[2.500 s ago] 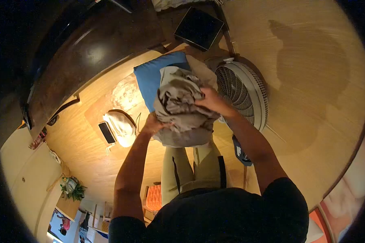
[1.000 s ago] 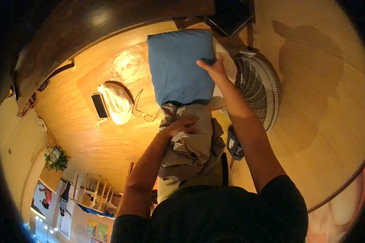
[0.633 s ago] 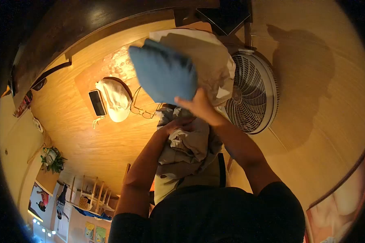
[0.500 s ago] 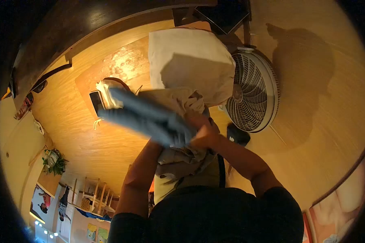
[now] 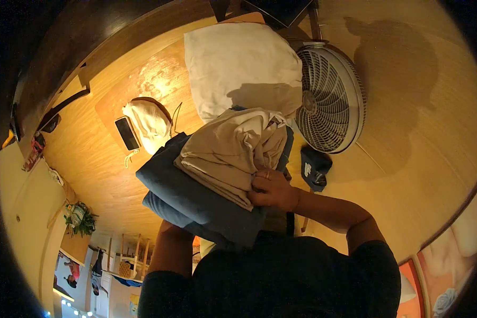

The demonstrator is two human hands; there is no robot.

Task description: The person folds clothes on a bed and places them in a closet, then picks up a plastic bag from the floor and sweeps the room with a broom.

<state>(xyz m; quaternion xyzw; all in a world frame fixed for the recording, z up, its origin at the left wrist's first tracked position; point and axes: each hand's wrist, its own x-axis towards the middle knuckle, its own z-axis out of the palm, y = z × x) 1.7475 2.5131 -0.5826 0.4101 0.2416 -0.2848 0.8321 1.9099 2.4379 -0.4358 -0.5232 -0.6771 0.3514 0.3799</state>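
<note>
Blue cloth (image 5: 196,193), which lay spread on the white cloth (image 5: 238,58) a second ago, has come over to the person's front, and the white cloth now lies uncovered.

Nearest is the dark shirt (image 5: 281,281). From its left sleeve the left arm (image 5: 175,246) runs under the blue cloth, which hides the left hand; whether that hand is spread or gripping, I cannot tell. The blue cloth is folded thick, tilted across the space above the lap, and bears the tan cloth (image 5: 222,148), loosely folded, with blue showing past its edges. At the tan cloth's right edge, the right hand (image 5: 273,190) has its fingers curled in, pinching a fold; one finger wears a ring.

Just beyond the right forearm lies a dark item (image 5: 312,164) with white print. Past the bundle is the white cloth, partly in shadow, its right edge against the fan (image 5: 331,100). On the left, well apart from the right hand, the phone (image 5: 127,132) lies beside the cap (image 5: 148,127); an arm of the glasses (image 5: 177,116) sticks out near the cap, the rest hidden.

Farther off are a dark counter (image 5: 106,42), a plant (image 5: 80,219), a wooden chair (image 5: 130,262) and small, indistinct figures (image 5: 74,270).
</note>
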